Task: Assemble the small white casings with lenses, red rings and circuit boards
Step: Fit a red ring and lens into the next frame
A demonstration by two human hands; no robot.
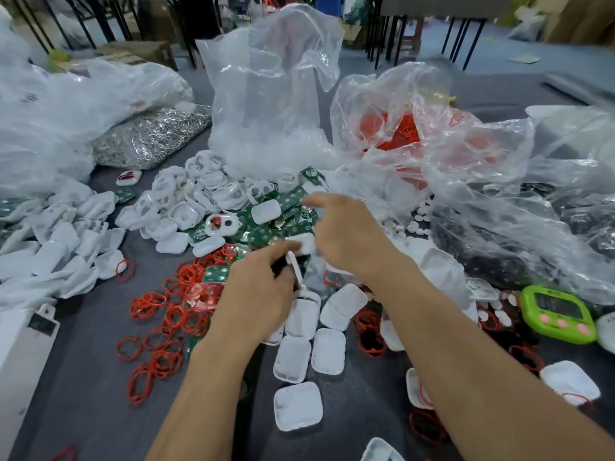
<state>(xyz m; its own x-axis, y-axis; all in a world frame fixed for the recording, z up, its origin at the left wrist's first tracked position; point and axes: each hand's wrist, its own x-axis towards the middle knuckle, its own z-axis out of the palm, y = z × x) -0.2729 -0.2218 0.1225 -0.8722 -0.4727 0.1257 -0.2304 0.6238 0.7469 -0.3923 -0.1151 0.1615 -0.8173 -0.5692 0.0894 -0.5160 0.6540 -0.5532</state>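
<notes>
Casing half, white, is up off the table between both hands, approx mid-frame, over the near edge of the green PCBs. From my end the L hand has its fingers curled round a thin white part seen edge-on, w/ something dark tucked beside it (too blurred for me to name). R hand is right against the casing half, index finger stuck out straight toward far-left. Whether the thumb actually pinches the casing I can't tell; motion blur there.

Just below the hands, closed white casings lie in a loose run toward me on the grey table. Left of those, loose red rings are scattered thick. Past the PCB heap sits a pile of open casing shells. Right of the R hand there are small white discs on the table.

Further back: a clear plastic bag stands upright at ctr, a crumpled bag w/ red rings inside is to its right, and a bag of shiny metal bits is to its left. A bag of black parts lies at right. Green timer sits near the right edge, white box at the left edge.
</notes>
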